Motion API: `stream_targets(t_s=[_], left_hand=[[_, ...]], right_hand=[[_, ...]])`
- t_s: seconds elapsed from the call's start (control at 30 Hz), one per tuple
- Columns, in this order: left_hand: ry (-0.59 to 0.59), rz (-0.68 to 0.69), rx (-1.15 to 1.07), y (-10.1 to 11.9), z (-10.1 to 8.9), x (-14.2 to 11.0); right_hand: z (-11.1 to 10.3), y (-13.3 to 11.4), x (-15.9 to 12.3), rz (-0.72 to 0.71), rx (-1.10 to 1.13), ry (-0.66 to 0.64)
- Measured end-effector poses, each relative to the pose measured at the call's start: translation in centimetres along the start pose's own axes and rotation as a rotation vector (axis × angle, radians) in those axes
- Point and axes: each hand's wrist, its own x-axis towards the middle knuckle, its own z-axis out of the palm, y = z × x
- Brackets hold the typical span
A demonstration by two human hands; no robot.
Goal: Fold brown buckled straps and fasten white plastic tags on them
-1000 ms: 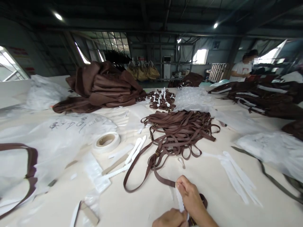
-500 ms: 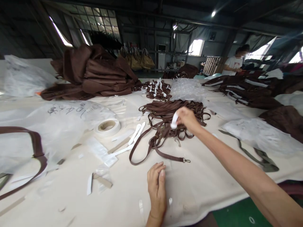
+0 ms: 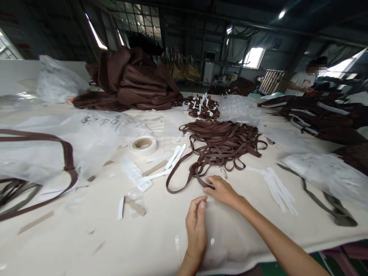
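Observation:
My right hand reaches in from the right, its fingers closed on the end part of a brown strap that loops out from the pile. The metal clip at that strap's end is hidden by the hand. Just below and to the left, my left hand rests on its side on the table, fingers loosely bent, thumb apart, with nothing in it. Beyond both hands lies a tangled pile of brown straps. White strips lie to the right of the pile, and more white strips to its left.
Left of centre is a white tape roll, near offcuts and plastic sheeting. Brown fabric is heaped behind, beside small strap bundles with white ties. A plastic bag lies right. A person stands far right.
My right hand has come back from the pile toward my left hand. The white strip it held is out of it, and it now grips the brown strap. The view has turned left.

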Motion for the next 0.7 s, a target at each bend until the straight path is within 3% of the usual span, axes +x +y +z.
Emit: stream_targets(t_s=[0.13,0.27,0.33,0.4,0.53,0.63,0.7], left_hand=[[0.082,-0.121,-0.146,-0.2,-0.2,0.4],[-0.084,-0.381,-0.306,0.9,-0.2,1.7],[-0.168,-0.546,-0.412,1.9,-0.1,2.4],[-0.223,-0.628,-0.437,2.9,0.0,3.0],[-0.438,-0.585,-0.17,4.7,-0.8,3.3],[-0.546,-0.479,0.092,5.9,-2.0,3.0],[-0.565,-0.39,0.226,6.9,-2.9,3.0]], right_hand=[[1.1,-1.1,-4.1,-0.09,-0.205,0.109],[0.6,-3.5,-9.8,-0.349,-0.111,0.099],[1.5,-4.0,-12.2,-0.454,-0.116,0.024],[3.1,-3.8,-13.9,-0.538,-0.144,-0.028],[5.4,-3.3,-16.0,-0.619,-0.186,-0.124],[4.3,-4.2,-16.7,-0.605,-0.198,-0.22],[2.6,-4.9,-16.5,-0.594,-0.106,-0.205]])
